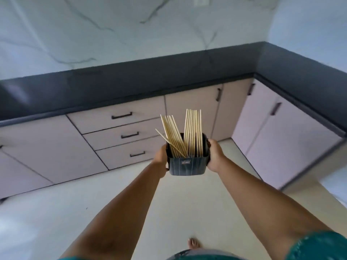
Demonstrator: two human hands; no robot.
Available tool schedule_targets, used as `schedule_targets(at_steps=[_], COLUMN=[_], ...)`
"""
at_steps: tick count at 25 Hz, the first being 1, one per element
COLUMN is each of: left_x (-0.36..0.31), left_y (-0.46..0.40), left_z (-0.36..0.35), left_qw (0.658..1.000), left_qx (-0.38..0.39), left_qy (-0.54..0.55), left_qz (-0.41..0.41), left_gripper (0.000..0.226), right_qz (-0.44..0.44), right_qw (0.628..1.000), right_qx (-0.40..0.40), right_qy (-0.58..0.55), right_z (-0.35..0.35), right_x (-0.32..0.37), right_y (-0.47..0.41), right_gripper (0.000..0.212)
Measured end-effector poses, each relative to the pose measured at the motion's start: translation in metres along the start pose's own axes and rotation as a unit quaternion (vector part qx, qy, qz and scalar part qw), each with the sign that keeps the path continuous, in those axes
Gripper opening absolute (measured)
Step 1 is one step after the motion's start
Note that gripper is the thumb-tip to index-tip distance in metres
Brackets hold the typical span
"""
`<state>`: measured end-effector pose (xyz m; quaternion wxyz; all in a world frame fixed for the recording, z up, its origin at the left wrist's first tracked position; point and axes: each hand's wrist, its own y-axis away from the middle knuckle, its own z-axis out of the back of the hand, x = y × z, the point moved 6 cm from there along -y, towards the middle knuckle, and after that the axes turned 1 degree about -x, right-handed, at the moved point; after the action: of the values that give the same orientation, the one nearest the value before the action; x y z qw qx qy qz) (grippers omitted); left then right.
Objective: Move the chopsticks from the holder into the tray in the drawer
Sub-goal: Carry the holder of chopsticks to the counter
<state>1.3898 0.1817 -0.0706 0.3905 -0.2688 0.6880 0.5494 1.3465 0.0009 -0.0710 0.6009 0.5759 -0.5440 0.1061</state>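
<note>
A dark rectangular holder is held out in front of me at arm's length, above the floor. My left hand grips its left side and my right hand grips its right side. Several pale wooden chopsticks stand in it in two bunches; the left bunch leans left, the right bunch stands upright. Ahead, a stack of three closed drawers with dark handles sits under the counter. No tray shows.
A dark countertop runs along the marble wall and turns the corner at right. Pale cabinet doors line both sides. Light floor lies between me and the cabinets; a bare foot is below.
</note>
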Motion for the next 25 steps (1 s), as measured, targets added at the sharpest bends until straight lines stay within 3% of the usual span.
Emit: schedule_targets(at_steps=[4,8,13,19,25], left_x=[-0.049,-0.093,-0.150,-0.236,-0.311], left_y=[-0.045,-0.085,-0.146,-0.236,-0.320], left_z=[0.066,0.123,0.200,0.282,0.340], left_qw=[0.995,0.986,0.979,0.976,0.981], left_qx=[-0.080,-0.139,-0.167,-0.179,-0.155], left_qy=[0.058,0.093,0.113,0.114,0.108], left_qz=[-0.003,-0.007,-0.028,-0.042,-0.047], left_gripper=[0.035,0.050,0.043,0.035,0.043], right_qz=[-0.018,-0.036,-0.046,-0.024,-0.023], right_qw=[0.996,0.990,0.981,0.986,0.991], right_qx=[0.059,0.106,0.160,0.137,0.110], right_qy=[0.058,0.090,0.100,0.095,0.072], right_z=[-0.097,-0.185,-0.289,-0.404,-0.488], right_x=[0.033,0.055,0.073,0.114,0.151], right_y=[-0.070,-0.122,-0.182,-0.263,-0.330], right_gripper=[0.044,0.044,0.047,0.043,0.044])
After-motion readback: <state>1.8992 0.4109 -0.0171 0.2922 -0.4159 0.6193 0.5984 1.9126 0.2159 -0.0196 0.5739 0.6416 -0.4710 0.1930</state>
